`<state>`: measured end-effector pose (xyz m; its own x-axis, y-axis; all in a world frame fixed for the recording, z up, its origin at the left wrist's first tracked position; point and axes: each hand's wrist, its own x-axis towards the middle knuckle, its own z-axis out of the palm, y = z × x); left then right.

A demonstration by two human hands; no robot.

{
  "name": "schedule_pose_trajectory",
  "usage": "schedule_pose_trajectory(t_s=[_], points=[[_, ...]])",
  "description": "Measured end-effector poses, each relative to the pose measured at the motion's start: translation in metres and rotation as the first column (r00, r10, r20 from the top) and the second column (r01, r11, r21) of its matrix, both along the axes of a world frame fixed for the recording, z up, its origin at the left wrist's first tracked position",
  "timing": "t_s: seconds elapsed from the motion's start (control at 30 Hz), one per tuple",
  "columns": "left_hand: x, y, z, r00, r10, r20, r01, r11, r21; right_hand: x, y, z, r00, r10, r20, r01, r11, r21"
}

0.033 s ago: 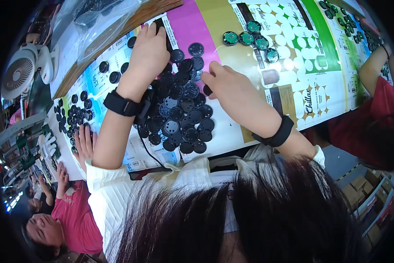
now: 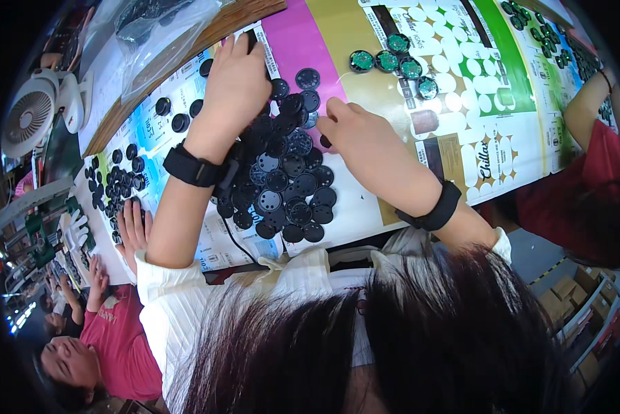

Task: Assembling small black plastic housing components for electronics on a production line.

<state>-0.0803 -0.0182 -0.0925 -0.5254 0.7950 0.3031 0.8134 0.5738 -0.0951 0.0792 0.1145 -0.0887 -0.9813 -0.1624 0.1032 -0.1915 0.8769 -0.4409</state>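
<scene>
Left hand (image 2: 237, 76) palm-down, fingers curled over a dark object at the far edge of the pile of black round discs (image 2: 282, 179), grip unclear; right hand (image 2: 355, 134) just beside it, fingertips pinched on one black disc at the pile's right edge. Pile directly between and below both hands on the printed table sheet (image 2: 365, 207); black wristband (image 2: 194, 168) on left wrist. Row of green-faced discs (image 2: 392, 58) beyond right hand, white desk fan (image 2: 30, 114) far left of left hand, co-worker's hand (image 2: 134, 228) near left elbow.

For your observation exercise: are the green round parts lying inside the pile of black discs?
No. The green round parts lie apart from the black discs.
</scene>
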Motion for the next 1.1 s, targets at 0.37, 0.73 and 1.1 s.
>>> schedule_pose_trajectory(t_s=[0.37,0.73,1.1], points=[[0.015,0.092,0.008,0.748,-0.145,0.648,0.097,0.989,0.109,0.031,0.031,0.026,0.955,-0.291,-0.058,0.261,0.916,-0.304],[0.077,0.037,0.049,0.151,-0.250,0.956,-0.266,0.921,0.283,0.055,0.035,0.035,0.937,-0.269,0.223,0.307,0.330,-0.893],[0.130,0.022,0.071,-0.045,-0.550,0.834,-0.604,0.680,0.416,0.048,0.024,0.051,0.913,-0.405,0.045,0.265,0.508,-0.820]])
